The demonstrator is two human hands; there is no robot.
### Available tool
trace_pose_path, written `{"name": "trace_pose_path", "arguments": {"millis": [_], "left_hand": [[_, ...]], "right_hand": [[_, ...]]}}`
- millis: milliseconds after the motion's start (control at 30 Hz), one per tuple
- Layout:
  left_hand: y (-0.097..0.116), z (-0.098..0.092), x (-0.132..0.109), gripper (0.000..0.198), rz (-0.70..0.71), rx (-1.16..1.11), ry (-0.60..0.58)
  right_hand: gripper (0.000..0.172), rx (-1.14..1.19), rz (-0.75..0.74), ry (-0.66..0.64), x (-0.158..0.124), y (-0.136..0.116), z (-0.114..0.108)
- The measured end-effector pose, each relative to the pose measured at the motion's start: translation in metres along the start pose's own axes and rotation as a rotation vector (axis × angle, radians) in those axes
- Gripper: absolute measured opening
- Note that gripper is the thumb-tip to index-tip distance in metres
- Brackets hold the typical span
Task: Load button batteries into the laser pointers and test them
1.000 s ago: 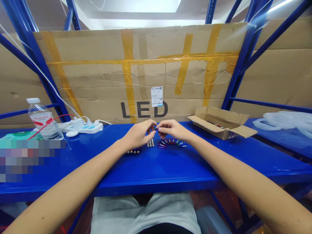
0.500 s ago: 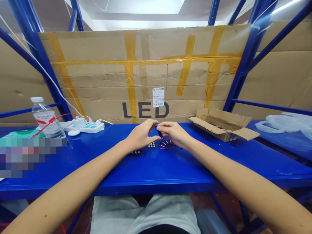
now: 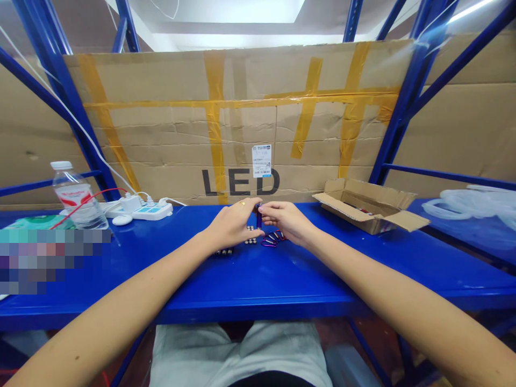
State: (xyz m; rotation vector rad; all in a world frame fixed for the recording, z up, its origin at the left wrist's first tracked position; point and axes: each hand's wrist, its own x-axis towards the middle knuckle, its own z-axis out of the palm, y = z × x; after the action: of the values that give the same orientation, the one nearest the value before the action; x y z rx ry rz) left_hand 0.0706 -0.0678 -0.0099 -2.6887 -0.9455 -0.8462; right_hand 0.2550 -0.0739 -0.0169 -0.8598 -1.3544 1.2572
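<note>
A small purple metal tube (image 3: 258, 219), like a mini flashlight body, stands upright between my hands above the table. My left hand (image 3: 231, 223) curves round it, index finger near the top and thumb by the lower end. With thumb and fingertips, my right hand (image 3: 287, 219) pinches the tube's upper part. Its top end is partly covered by fingers. Small silver button-like pieces (image 3: 250, 241) lie in rows just below my left thumb. Several purple and red carabiners (image 3: 269, 243) rest beneath my right hand. Dark little cylinders with shiny ends (image 3: 224, 252) are partly hidden by my left wrist.
An open cardboard box (image 3: 363, 207) sits on the blue table (image 3: 258, 285) at right, near clear plastic tubing (image 3: 471, 207). At left are a water bottle (image 3: 76, 196), a power strip (image 3: 151, 209) and a white round object (image 3: 122, 220). A large cardboard sheet (image 3: 173, 134) stands behind.
The purple tube has turned from a slant to upright and shifted slightly left. My fingers have moved a little with it; more of the silver pieces shows.
</note>
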Motion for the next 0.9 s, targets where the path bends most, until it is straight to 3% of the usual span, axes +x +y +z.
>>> {"name": "trace_pose_path", "arguments": {"millis": [100, 167, 300, 433, 667, 900], "left_hand": [[-0.004, -0.004, 0.002, 0.070, -0.078, -0.129, 0.033], [-0.007, -0.006, 0.005, 0.069, -0.198, -0.360, 0.111], [-0.012, -0.010, 0.013, 0.066, -0.503, -0.986, 0.295], [-0.013, -0.014, 0.016, 0.066, -0.615, -1.280, 0.384], [-0.017, -0.012, 0.015, 0.063, -0.624, -1.406, 0.406], [-0.018, -0.017, 0.015, 0.021, -0.634, -1.535, 0.303]], "right_hand": [[0.015, -0.320, -0.082, 0.030, 0.001, -0.006, -0.009], [0.011, -0.633, -0.176, 0.000, -0.001, -0.012, -0.014], [0.015, -1.101, -0.164, -0.318, -0.014, -0.020, -0.015], [0.014, -1.373, -0.147, -0.407, -0.023, -0.018, -0.005], [0.019, -1.573, -0.139, -0.394, -0.024, -0.013, 0.002], [0.012, -1.549, -0.192, -0.537, -0.029, -0.019, 0.004]]}}
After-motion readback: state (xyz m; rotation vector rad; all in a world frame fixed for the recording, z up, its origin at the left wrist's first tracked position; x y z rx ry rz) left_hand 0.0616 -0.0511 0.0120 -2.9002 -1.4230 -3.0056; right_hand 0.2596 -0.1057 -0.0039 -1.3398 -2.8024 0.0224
